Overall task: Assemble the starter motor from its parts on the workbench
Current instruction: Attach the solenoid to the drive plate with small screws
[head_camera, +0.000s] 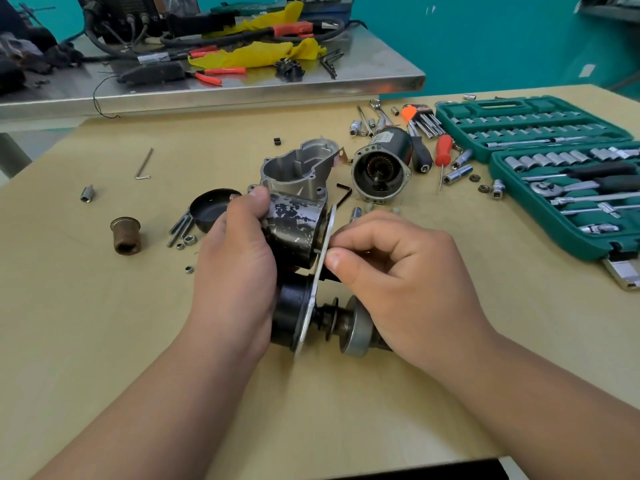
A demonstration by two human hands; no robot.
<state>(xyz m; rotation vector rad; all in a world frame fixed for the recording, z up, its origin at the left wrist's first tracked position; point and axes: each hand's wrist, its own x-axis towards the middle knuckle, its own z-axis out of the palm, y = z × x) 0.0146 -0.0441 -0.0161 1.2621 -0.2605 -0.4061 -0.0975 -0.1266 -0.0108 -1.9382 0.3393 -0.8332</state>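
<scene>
Left hand (239, 271) around chipped black cylinder (294, 225)

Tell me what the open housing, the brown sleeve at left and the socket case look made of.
Open housing: likely cast aluminium, matte pale grey.
Brown sleeve: metal, rusted steel or bronze, unclear; dull brown.
Socket case: moulded plastic, green, with shaped recesses.
</scene>
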